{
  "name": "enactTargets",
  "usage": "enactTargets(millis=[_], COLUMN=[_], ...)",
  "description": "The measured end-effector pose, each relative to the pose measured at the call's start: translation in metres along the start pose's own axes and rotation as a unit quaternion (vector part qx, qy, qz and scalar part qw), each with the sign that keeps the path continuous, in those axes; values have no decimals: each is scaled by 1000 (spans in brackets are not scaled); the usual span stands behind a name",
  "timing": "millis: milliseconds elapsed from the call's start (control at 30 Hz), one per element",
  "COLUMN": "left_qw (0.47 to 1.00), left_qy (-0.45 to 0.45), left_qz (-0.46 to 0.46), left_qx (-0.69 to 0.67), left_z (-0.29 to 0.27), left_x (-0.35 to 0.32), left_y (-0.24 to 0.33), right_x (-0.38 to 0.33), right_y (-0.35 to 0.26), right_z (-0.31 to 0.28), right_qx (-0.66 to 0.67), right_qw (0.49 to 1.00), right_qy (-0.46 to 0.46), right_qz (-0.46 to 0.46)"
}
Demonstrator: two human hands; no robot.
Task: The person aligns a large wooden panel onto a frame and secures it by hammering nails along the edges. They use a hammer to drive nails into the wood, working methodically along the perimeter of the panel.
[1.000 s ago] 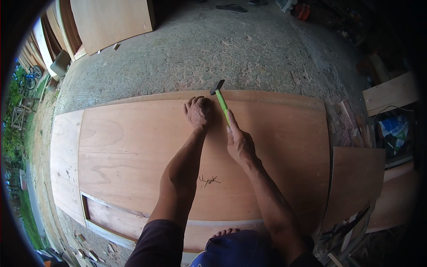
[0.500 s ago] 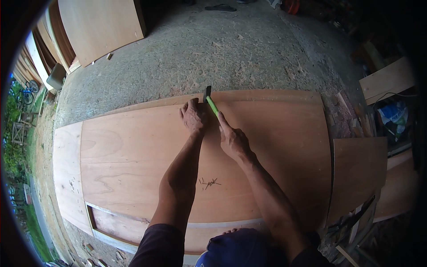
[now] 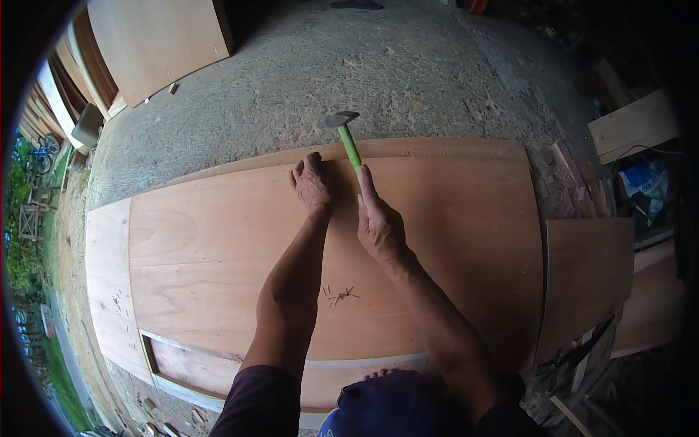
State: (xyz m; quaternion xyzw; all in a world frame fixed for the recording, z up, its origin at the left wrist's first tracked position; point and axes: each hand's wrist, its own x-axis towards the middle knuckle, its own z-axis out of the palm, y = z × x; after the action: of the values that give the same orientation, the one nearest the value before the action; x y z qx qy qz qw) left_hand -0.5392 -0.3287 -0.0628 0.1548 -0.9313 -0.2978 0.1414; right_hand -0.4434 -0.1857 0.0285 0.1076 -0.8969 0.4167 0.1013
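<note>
My right hand point(image 3: 382, 227) grips the green handle of a hammer point(image 3: 350, 148), its thumb laid along the handle. The dark metal head is lifted past the far edge of a wide plywood panel point(image 3: 218, 269). At that far edge rests my left hand point(image 3: 312, 188), its fingers curled together; whatever they pinch is too small or hidden to make out. Between my forearms, a small pile of nails point(image 3: 342, 294) lies on the panel.
More small nails point(image 3: 119, 301) are scattered on the pale board at the panel's left end. A framed opening point(image 3: 193, 364) lies at the near left. Other plywood sheets point(image 3: 590, 277) lie at the right, by a blue and white bag point(image 3: 644, 182). A large board point(image 3: 160, 47) stands at the far left.
My right hand has raised the hammer; its head has moved up and away from my left hand and turned. My left hand stays at the panel's far edge.
</note>
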Motion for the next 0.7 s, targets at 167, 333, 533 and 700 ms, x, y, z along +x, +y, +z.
enactTargets(millis=[167,333,533,700], left_qw=[1000,1000,1000,991], left_qy=[7,2,6,48], left_qz=[3,-4,3,108], left_qx=[2,-3,-26,-66], left_z=[-3,0,-7,0], left_x=[1,-1,2,0], left_y=[-5,2,6,-26], right_x=[6,6,1,-20], right_y=[0,14,9,38], right_z=[-7,-1,-7,-28], right_qx=[-78,-146,-141,-155], right_qw=[992,963,972,962], right_qy=[-101,-216,-186,-210], right_qz=[23,68,34,76])
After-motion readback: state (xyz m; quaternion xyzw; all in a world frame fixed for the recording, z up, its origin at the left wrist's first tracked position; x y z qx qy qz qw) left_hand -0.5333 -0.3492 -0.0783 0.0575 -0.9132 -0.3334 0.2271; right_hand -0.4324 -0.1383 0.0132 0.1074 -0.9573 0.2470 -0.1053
